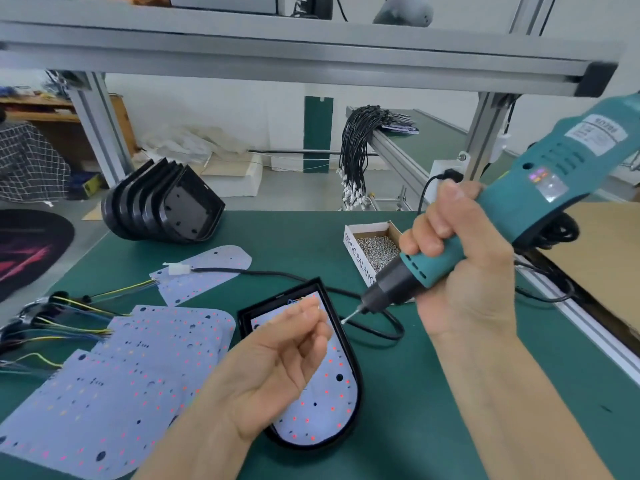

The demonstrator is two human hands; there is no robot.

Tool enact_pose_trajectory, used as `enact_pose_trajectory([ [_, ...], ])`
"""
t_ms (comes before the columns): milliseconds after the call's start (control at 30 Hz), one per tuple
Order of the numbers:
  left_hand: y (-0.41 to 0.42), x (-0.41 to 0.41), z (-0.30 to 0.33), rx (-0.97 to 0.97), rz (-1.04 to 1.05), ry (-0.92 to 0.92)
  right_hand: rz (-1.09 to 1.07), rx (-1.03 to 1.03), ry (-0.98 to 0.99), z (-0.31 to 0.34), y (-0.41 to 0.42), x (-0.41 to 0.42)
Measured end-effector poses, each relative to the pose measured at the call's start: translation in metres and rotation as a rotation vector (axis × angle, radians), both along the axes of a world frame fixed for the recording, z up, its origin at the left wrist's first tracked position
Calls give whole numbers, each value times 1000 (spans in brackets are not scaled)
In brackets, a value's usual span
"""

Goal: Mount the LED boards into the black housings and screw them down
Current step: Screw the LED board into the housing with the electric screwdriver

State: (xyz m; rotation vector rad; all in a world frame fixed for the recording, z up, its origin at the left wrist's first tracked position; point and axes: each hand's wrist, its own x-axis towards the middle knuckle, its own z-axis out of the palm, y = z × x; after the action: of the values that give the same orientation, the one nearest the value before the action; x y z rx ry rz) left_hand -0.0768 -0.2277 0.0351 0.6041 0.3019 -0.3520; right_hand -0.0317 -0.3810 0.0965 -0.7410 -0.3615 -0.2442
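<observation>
Right hand (pixel 460 268) grips the teal electric screwdriver (pixel 512 209); left hand (pixel 277 362) pinches something tiny. It could drop, or the bit could scratch the white LED board (pixel 325 403).

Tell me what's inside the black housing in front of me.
A white LED board with red dots lies inside the black housing. The left hand hovers in front and hides the board's middle and upper part, so any screws there cannot be seen.

Bare mat (pixel 433 393) right of housing (pixel 356 386); boards (pixel 131 368) crowd its left.
</observation>
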Motion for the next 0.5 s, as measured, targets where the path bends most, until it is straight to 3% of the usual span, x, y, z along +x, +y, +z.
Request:
enact_pose_trajectory([
  [233, -5, -13, -5, -125, -7, 41, -26, 22, -28, 2, 11, -6],
  [500, -11, -15, -5, -73, 16, 28, -25, -4, -24, 0, 14, -8],
])
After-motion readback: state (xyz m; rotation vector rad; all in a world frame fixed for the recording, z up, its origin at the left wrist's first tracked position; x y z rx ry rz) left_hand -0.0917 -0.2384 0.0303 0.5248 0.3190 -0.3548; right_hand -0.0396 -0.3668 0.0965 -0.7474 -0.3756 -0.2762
